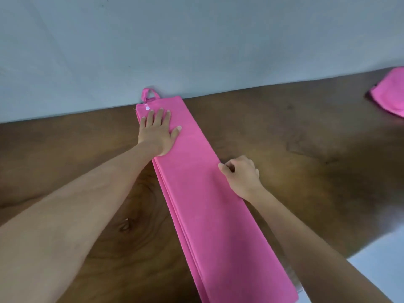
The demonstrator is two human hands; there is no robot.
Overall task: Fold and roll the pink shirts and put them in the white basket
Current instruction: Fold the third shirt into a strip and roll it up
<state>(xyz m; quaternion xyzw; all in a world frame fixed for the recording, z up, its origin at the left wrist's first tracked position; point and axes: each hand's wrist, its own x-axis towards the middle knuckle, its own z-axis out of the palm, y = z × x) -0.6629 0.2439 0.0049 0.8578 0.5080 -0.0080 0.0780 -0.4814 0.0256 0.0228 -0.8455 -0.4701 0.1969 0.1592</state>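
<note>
A pink shirt (203, 193) lies folded into one long narrow strip on the brown wooden table (306, 138), running from the far edge by the wall toward me. My left hand (158, 132) presses flat on the strip's far end, fingers straight, just below a white button and a small pink loop. My right hand (240, 176) sits at the strip's right edge near the middle, fingers curled, seemingly pinching the edge of the fabric. The white basket is out of sight.
Another pink garment (391, 92) lies at the table's far right, partly cut off by the frame. A pale wall (196, 40) stands directly behind the table. The table's near right corner ends above a light floor (380, 270).
</note>
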